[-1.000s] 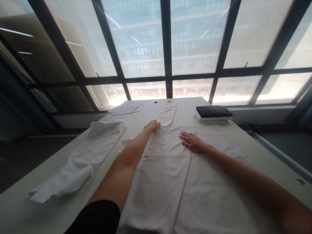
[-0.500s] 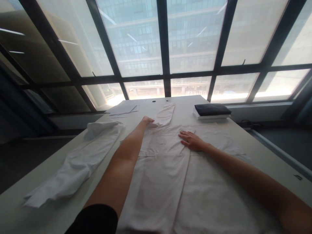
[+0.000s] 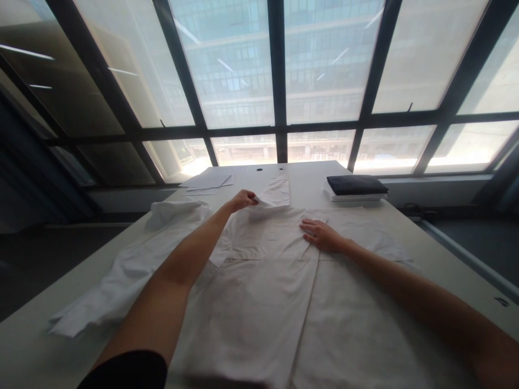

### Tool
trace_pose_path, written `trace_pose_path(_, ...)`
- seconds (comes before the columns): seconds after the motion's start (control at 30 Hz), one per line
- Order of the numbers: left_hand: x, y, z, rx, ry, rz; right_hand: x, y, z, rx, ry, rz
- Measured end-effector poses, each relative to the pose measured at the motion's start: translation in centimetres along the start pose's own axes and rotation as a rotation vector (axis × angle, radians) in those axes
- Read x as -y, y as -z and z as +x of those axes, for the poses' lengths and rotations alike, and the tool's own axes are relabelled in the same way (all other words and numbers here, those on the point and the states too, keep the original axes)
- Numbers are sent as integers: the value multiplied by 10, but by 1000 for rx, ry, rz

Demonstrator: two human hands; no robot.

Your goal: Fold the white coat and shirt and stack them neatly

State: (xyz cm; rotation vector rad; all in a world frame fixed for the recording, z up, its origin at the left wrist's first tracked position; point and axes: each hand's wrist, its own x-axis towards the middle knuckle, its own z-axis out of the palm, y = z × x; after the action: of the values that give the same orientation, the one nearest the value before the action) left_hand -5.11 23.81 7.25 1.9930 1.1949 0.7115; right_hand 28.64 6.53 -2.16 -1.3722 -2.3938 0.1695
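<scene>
A long white coat (image 3: 255, 302) lies spread out in front of me, its front edge running down the middle. Near its far end, my left hand (image 3: 243, 199) is closed on the coat's pointed collar flap (image 3: 276, 193), pinching its left corner and holding it slightly raised. My right hand (image 3: 321, 235) lies flat on the upper part of the coat, fingers stretched toward the left, pressing the cloth. To the left, a wrinkled white sleeve (image 3: 121, 281) stretches toward me, partly behind my left forearm.
A white table (image 3: 308, 170) carries everything and reaches toward large dark-framed windows. At the far right sits a folded black cloth (image 3: 357, 185) on folded white cloth (image 3: 359, 198). Paper sheets (image 3: 208, 180) lie at the far left. Dark curtains (image 3: 32, 167) hang at the side.
My left hand has shifted slightly left, pulling the collar flap wider and lifting its edge. The left side of the coat has moved outward toward the sleeve. My right hand stays on the cloth.
</scene>
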Motion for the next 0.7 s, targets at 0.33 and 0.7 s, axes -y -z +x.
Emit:
trace_pose_path(0.33,-1,-12,-32,162,-246,243,0,14,86,-226,-315,248)
trace_pose_path(0.7,42,-37,-62,41,-324,381,-14,1,194,-296,-689,537)
